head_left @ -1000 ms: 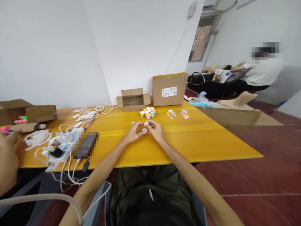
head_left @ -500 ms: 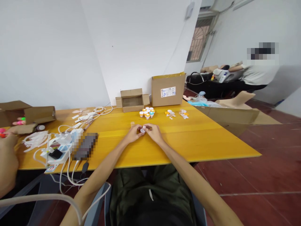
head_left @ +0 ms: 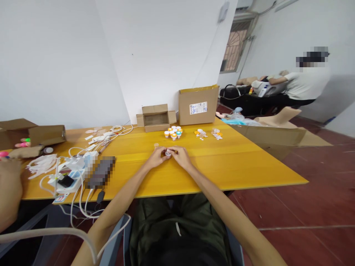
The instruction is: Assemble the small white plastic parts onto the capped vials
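Note:
Above the middle of the table [head_left: 227,170], both my hands meet at a small clear plastic cup [head_left: 168,153]. My left hand [head_left: 156,158] has its fingertips closed on the cup's left side. From the other side, my right hand [head_left: 181,156] pinches at the cup's top, where a small whitish piece shows; the fingers partly hide it. A thin clear disc [head_left: 156,145] lies just behind my left hand. Farther back stands a cluster of small capped cups [head_left: 173,133] with white, orange and teal tops.
Two small piles of loose parts [head_left: 201,133] lie at the back right. An open carton [head_left: 156,120] and a bigger cardboard box [head_left: 198,107] stand by the wall. At left are a phone [head_left: 100,173], a power strip [head_left: 79,173], cables and another person's arm [head_left: 9,192].
The whitish piece has gone down into the clear cup, and my right fingers have shifted slightly left with it. The other person's hand at far left has moved slightly.

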`<state>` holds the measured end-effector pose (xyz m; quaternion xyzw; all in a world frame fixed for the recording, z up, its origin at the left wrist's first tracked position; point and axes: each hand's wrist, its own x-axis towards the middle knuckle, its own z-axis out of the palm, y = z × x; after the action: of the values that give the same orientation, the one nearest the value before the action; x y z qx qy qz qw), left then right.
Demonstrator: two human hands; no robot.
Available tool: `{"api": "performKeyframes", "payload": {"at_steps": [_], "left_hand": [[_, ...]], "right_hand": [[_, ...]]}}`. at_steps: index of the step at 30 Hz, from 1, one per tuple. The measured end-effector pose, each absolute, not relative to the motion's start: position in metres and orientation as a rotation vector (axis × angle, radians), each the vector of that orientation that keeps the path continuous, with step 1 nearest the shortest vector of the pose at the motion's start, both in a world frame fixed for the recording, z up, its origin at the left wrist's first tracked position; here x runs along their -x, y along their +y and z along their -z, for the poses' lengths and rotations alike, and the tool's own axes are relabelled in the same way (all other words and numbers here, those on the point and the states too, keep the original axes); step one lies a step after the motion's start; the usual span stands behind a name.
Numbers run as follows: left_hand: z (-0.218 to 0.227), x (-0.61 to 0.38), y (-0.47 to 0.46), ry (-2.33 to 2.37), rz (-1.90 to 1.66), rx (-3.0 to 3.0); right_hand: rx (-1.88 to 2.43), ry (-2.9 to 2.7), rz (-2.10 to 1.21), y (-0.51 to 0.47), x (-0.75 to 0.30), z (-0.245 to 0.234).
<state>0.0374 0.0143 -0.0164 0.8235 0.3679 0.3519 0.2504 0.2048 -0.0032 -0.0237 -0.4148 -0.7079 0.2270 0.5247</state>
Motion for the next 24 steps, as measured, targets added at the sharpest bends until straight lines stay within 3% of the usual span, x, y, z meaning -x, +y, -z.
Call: {"api": "performKeyframes", "payload": {"at_steps": [24], "left_hand": [[0.0167,-0.0363,0.015,1.013,-0.933,-2.219]], "right_hand": [[0.948,-1.775,-0.506,-0.0061,-0.2055,0.0197]]}}
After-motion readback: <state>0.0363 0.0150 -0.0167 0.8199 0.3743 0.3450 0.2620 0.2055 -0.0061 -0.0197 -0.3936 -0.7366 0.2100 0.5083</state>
